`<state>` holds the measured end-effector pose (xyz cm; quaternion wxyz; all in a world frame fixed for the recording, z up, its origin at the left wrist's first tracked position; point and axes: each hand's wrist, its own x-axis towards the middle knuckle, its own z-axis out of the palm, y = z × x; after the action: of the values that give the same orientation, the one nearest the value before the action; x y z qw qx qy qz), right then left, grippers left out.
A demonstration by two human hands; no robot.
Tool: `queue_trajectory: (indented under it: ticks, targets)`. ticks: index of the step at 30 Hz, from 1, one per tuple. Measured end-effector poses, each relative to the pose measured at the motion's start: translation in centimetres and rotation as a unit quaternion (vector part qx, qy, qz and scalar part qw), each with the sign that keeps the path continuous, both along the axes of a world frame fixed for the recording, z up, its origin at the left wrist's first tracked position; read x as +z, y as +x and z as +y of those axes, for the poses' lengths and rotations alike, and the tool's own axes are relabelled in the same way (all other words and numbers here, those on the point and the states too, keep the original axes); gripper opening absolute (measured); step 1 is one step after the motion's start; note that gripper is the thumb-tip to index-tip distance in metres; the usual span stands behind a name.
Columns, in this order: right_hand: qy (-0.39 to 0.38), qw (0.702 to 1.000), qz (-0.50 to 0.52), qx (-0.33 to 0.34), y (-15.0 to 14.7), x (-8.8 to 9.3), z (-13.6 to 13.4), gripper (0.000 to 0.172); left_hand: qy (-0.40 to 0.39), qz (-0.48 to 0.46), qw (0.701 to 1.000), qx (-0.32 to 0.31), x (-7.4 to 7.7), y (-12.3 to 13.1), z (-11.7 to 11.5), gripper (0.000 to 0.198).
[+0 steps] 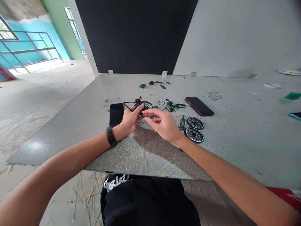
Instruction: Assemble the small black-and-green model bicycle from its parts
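At the middle of the grey bench (150, 150), both hands meet over a small black model bike (137, 103). The left hand (129, 121), with a watch (111, 136) on its wrist, has its fingers closed on the bike's frame from the near side, thumb on top. The right hand (164, 124) comes in from the right. Its forefinger and thumb stretch toward the same spot and its other fingers are loosely curled. Whether a small piece is pinched between them cannot be told.

The bike lies just beyond the fingertips, its long axis running left to right across the view, with one spoked wheel (147, 105) fitted at its right end. The left hand is the nearer one and has the hold.

A dark phone (116, 113) lies just left of the left hand. Right of the right hand lie green parts (174, 106), two loose wheels (194, 134) side by side, and a second phone (199, 106) farther back.
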<state>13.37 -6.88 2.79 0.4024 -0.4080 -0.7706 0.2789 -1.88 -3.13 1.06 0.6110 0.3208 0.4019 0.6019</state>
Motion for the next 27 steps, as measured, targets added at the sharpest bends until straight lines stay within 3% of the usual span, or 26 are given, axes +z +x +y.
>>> queue_trajectory:
  ticks: [6,18,27]
  targets:
    - [-0.06,0.997,0.037,0.033,0.11,0.18,-0.18,0.034,0.013,-0.007,1.0,-0.002,-0.09,-0.01,0.04,0.027]
    - [-0.173,0.984,0.02,0.035,-0.58,0.95,-0.94,0.049,0.022,0.008,1.0,0.012,-0.55,-0.01,0.16,0.027]
    - [-0.182,0.981,0.047,0.055,-0.61,0.84,-0.97,0.05,0.015,0.014,1.0,0.019,-0.24,-0.04,0.03,0.026]
